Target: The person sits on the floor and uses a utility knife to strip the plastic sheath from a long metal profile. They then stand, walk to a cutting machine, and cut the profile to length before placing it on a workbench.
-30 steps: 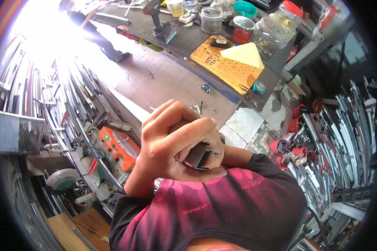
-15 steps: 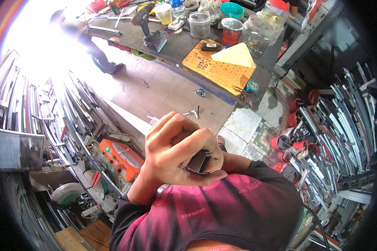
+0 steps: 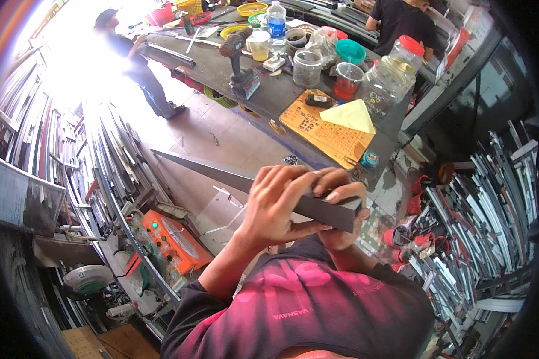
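Observation:
A long dark grey metal profile (image 3: 212, 172) slants across in front of my chest. Its far tip lies off to the left over the floor, and its near end, cut square, is by my right hand. My left hand (image 3: 273, 200) is closed round the bar a little way back from that end. Right at the end, my right hand (image 3: 343, 235) grips it from beneath and behind, with fingertips curled over the top edge. The bar hides part of the right palm.
Ahead stands a workbench (image 3: 269, 96) with a cordless drill (image 3: 239, 66), jars and a yellow sheet-covered board (image 3: 323, 128). Metal profiles (image 3: 497, 203) crowd the right; more (image 3: 114, 161) lie left beside an orange machine (image 3: 176, 239). Two people (image 3: 141, 72) stand beyond the bench.
The bar has swung from pointing nearly end-on toward me to lying crosswise. My hands, earlier stacked together, are now side by side along it. The view has tilted up slightly.

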The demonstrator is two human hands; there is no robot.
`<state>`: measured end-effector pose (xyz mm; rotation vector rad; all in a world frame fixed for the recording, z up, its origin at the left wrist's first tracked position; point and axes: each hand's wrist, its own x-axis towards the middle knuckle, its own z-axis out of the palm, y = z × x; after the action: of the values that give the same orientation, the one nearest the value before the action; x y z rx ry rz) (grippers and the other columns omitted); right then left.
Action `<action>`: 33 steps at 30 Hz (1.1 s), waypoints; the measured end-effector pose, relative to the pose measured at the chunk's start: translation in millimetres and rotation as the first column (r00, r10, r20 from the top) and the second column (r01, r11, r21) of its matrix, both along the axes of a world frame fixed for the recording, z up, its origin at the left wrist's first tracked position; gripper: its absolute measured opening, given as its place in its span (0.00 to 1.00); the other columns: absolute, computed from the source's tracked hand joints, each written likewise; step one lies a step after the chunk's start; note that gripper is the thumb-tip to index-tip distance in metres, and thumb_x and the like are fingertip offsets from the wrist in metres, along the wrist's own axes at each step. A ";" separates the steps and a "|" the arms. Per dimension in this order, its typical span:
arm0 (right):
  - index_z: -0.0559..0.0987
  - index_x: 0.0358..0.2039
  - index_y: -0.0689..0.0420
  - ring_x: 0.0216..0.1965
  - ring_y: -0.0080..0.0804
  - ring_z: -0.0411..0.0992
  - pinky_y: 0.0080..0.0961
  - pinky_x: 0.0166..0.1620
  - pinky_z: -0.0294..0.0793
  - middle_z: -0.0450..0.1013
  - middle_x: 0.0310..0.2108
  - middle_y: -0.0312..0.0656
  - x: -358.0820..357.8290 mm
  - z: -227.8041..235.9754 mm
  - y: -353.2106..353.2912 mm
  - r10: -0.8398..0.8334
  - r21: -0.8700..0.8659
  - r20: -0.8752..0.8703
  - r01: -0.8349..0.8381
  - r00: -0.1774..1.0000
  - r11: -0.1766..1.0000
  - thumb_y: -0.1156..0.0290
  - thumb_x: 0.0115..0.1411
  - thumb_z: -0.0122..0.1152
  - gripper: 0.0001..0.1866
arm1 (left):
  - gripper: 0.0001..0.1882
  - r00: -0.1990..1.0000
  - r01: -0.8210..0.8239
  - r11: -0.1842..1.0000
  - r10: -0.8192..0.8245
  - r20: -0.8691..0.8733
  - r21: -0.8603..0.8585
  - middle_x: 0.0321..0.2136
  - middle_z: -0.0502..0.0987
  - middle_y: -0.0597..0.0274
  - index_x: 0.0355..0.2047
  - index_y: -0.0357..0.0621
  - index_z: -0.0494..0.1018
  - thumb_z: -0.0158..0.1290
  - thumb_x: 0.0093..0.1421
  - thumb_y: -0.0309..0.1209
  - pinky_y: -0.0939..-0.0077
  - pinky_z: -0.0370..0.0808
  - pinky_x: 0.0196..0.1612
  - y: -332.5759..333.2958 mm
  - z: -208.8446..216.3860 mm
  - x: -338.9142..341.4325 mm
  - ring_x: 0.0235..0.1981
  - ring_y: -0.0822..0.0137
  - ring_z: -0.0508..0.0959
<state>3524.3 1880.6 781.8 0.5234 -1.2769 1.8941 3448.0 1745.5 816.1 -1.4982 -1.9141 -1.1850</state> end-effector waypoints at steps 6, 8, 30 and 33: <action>0.70 0.44 0.58 0.48 0.39 0.69 0.40 0.59 0.69 0.70 0.44 0.49 3.7 -10.6 17.0 -0.447 -0.008 0.273 0.467 0.852 0.884 0.40 0.80 0.33 0.31 | 0.35 0.977 0.191 0.973 -0.176 0.119 -0.128 0.42 0.80 0.52 0.52 0.40 0.75 0.73 0.48 0.44 0.55 0.78 0.44 36.3 -14.8 -22.8 0.41 0.49 0.82; 0.71 0.43 0.61 0.45 0.38 0.70 0.37 0.55 0.70 0.70 0.44 0.51 -5.7 -17.8 32.1 -0.585 0.016 0.334 0.616 0.739 0.788 0.40 0.78 0.37 0.32 | 0.34 0.967 0.234 0.952 -0.206 0.150 -0.197 0.40 0.79 0.52 0.51 0.40 0.75 0.72 0.47 0.42 0.55 0.78 0.42 53.2 -19.0 -32.3 0.41 0.48 0.82; 0.78 0.47 0.60 0.40 0.26 0.75 0.28 0.48 0.74 0.76 0.35 0.38 -112.3 21.6 290.0 -0.427 0.516 0.633 0.058 0.646 0.854 0.66 0.74 0.62 0.11 | 0.33 0.553 0.827 0.307 -0.297 0.779 -0.470 0.39 0.84 0.36 0.46 0.37 0.84 0.52 0.72 0.60 0.48 0.78 0.50 234.6 -92.3 -121.7 0.44 0.37 0.83; 0.78 0.55 0.60 0.43 0.37 0.80 0.36 0.51 0.78 0.80 0.39 0.48 -114.2 35.2 306.0 -0.500 0.721 0.679 -0.359 0.537 0.593 0.57 0.71 0.67 0.22 | 0.31 0.433 0.889 0.275 -0.240 0.869 -0.367 0.38 0.86 0.43 0.46 0.39 0.84 0.53 0.72 0.58 0.51 0.80 0.49 258.5 -135.9 -115.7 0.41 0.44 0.86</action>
<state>3410.1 2186.6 817.0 -0.1596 -2.8614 1.3114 3332.4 2004.0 680.2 -2.9502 -2.6895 -1.3179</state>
